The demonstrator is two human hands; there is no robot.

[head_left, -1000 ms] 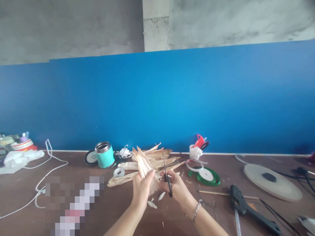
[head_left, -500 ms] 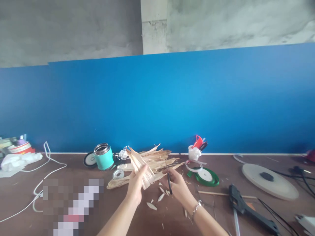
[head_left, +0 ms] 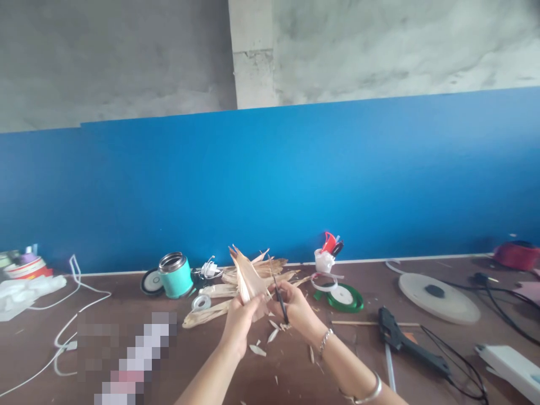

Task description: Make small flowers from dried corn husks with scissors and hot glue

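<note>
My left hand (head_left: pixel 240 323) is closed on the lower end of a pale dried corn husk (head_left: pixel 252 277), its brown tips pointing up. Close on its right, my right hand (head_left: pixel 296 309) grips dark-handled scissors (head_left: pixel 278 295), blades upward beside the husk's edge. Whether the blades touch the husk I cannot tell. Behind both hands lies a pile of more dried husks (head_left: pixel 215 315). Small cut husk pieces (head_left: pixel 258 350) are scattered on the brown table (head_left: pixel 253 382) below.
A turquoise flask (head_left: pixel 175 278), open-topped, and a tape roll (head_left: pixel 201 302) stand left of the pile. To the right are a green ribbon spool (head_left: pixel 352 298), a white cup of pens (head_left: pixel 324 260), a black glue gun (head_left: pixel 405 343) and a round lid-like disc (head_left: pixel 439 301). White cables (head_left: pixel 95 298) trail at left.
The husk in my left hand has turned more upright, showing a smoother, wider face. My right hand with the scissors has come closer to it. The view has shifted slightly right.
</note>
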